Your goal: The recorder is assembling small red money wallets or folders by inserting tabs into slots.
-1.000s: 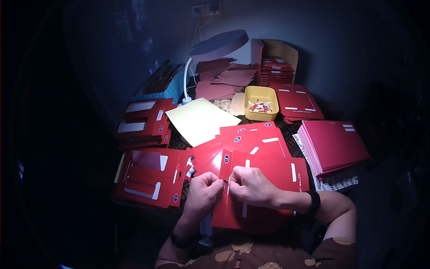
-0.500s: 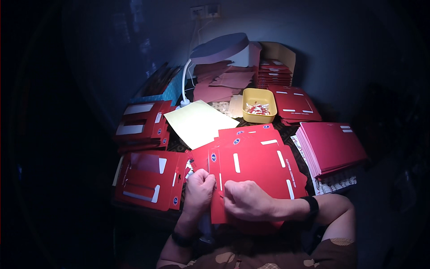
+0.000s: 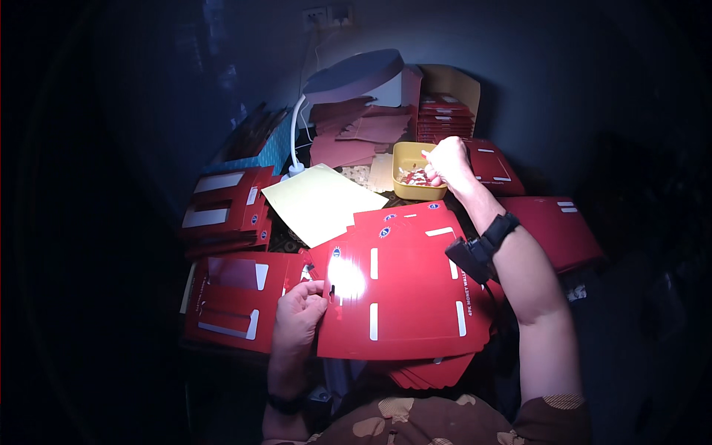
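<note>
My left hand (image 3: 298, 315) pinches the left edge of a glossy red card sheet (image 3: 415, 297) with white slots and a small dark hang hole. That sheet lies on a fanned pile of similar red cards (image 3: 404, 215). My right hand (image 3: 450, 162) is at the right rim of a yellow tub (image 3: 420, 193), its fingers curled together. A spot of red shows at its fingertips; I cannot make out what it is. Small red and white pieces (image 3: 415, 176) lie in the tub.
A lamp (image 3: 354, 76) stands behind a pale yellow sheet (image 3: 322, 200). Red card stacks sit at left (image 3: 230, 204), near left (image 3: 230, 297) and right (image 3: 549, 230). Dull red envelopes (image 3: 348, 141) and an open carton (image 3: 449, 89) of red packs are at the back.
My right hand has left the card's left edge and reached forward to the yellow tub. The top card now lies nearer me and flatter, with my left hand still at its edge.
</note>
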Available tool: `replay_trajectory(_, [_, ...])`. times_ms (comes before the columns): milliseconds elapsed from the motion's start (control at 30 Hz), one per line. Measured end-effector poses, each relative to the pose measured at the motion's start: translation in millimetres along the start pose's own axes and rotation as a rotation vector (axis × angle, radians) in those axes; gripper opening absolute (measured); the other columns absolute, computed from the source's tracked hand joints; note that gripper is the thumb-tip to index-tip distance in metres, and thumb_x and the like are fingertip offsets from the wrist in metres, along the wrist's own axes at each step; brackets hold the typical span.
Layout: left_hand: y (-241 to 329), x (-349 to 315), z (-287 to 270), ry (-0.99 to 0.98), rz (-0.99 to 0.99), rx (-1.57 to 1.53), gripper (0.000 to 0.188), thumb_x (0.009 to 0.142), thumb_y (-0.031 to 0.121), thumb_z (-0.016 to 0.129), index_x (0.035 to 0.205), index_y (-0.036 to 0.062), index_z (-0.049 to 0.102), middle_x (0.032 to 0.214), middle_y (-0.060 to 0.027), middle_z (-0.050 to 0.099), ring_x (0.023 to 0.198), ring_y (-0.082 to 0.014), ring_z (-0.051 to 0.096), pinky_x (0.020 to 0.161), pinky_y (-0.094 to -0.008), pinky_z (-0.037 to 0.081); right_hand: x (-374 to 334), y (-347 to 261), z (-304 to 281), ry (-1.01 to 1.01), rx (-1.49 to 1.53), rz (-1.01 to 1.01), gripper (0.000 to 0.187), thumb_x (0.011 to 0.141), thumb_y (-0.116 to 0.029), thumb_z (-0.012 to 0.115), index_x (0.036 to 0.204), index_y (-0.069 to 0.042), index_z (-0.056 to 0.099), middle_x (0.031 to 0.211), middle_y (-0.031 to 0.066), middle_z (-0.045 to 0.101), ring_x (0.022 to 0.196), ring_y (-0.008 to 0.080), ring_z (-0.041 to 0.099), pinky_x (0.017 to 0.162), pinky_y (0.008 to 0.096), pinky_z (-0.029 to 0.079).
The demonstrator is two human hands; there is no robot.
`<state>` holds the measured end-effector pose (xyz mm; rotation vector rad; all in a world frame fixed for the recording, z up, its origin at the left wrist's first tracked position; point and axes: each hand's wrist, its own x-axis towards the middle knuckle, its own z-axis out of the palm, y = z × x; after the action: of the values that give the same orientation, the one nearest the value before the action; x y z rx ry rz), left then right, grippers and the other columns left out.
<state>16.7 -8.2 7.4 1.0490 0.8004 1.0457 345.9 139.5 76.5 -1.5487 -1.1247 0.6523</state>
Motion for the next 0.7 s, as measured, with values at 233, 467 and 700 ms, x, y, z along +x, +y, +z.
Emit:
replay_trajectory(233, [6.7,-7.2,-10.1,0.02,-0.008,0.053,0.027,0.088,-0.003,0.048,0.113,-0.0096,0.052,0.095,-0.0142,0.065,0.08,-0.0135,0.065,0.072,-0.0243,0.052,22.6,26.7,3.6,0.195,-0.05,0.089,0.02,0.081,0.007,0.044,0.095,0.014,0.056,0.077,0.0218,0.062,0.057,0.028,0.066,0.041,0.0333,0.055])
replay_trajectory(467, [8.3,-6.4,-18.8,0.012,0.092,-0.074,0.028,0.088,-0.001,0.049,0.116,-0.0084,0.051,0.096,-0.0122,0.065,0.082,-0.0125,0.065,0.075,-0.0233,0.052,-14.3,-9.6,7.6,-0.215,-0.189,0.139,0.021,0.087,-0.009,0.051,0.098,0.008,0.058,0.079,0.0165,0.064,0.061,0.0222,0.066,0.046,0.028,0.054])
replay_trajectory(700, [17.1,-6.9,-20.2,0.03,0.219,-0.114,0.03,0.088,-0.003,0.047,0.117,-0.0084,0.05,0.096,-0.0108,0.065,0.084,-0.0106,0.063,0.079,-0.0223,0.051,-78.4,-40.3,-14.4,-0.885,-0.454,0.136,0.036,0.092,-0.033,0.052,0.089,0.001,0.064,0.079,0.0072,0.062,0.071,0.0146,0.055,0.068,0.027,0.046])
